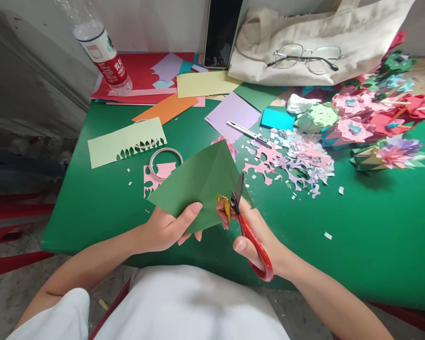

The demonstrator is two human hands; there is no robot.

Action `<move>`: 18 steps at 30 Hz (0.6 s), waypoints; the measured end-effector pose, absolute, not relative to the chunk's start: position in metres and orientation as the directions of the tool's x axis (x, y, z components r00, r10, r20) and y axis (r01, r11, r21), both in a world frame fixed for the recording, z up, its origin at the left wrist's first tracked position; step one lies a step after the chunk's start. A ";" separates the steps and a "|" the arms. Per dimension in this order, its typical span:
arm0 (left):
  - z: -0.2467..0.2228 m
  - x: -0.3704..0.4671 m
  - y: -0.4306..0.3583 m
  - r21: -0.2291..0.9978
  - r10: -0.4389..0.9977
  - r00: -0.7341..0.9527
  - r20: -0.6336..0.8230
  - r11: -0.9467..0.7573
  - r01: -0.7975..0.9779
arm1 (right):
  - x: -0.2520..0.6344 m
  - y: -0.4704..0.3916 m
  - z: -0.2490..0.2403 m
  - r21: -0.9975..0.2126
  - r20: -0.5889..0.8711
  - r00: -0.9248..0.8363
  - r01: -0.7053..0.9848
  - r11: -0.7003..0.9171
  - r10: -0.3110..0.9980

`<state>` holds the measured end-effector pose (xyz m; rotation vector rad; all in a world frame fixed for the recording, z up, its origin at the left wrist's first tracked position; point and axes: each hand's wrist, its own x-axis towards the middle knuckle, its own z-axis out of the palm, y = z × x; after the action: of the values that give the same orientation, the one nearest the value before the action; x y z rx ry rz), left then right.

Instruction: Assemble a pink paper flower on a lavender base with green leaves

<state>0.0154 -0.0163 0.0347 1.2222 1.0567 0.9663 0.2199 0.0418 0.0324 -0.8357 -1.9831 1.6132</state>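
Observation:
My left hand (173, 224) pinches a sheet of dark green paper (198, 174), thumb on top and fingers underneath. A faint crease runs down the sheet from its upper corner. My right hand (257, 236) is closed around scissors (250, 231) with red and yellow on their handles. Their dark blades point up and overlap the right side of the green sheet. Whether the blades are cutting into the paper I cannot tell. Just beyond the sheet lie a roll of tape (165, 150) and a pink paper with cut-out holes (149, 182).
Paper scraps (301, 160) lie in a heap beside a utility knife (250, 133). Folded paper flowers (354, 123) crowd the right. Coloured sheets (208, 84), a plastic bottle (109, 61), a phone (222, 33) and a cloth bag (262, 52) with glasses (306, 57) line the back.

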 end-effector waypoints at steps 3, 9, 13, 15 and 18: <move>0.035 0.015 -0.015 0.993 0.959 0.259 -0.114 0.109 0.035 | 0.220 0.040 0.028 -0.982 -0.060 -0.722 0.165 0.088 0.690; 0.034 0.012 -0.018 0.983 0.953 0.253 -0.167 0.140 0.119 | 0.221 0.037 0.023 -0.989 -0.065 -0.717 0.140 0.051 0.694; 0.035 0.011 -0.018 0.979 0.952 0.250 -0.178 0.147 0.139 | 0.221 0.038 0.022 -0.989 -0.062 -0.714 0.137 0.053 0.698; 0.036 0.010 -0.017 0.979 0.956 0.235 -0.179 0.148 0.141 | 0.222 0.039 0.023 -0.987 -0.063 -0.706 0.148 0.061 0.705; 0.038 0.008 -0.015 0.984 0.965 0.211 -0.153 0.129 0.123 | 0.223 0.041 0.025 -0.984 -0.050 -0.699 0.158 0.085 0.713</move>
<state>0.0079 -0.0151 0.0379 1.2777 1.1843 0.8890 0.2233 0.0414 0.0255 -0.8564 -1.9226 1.6504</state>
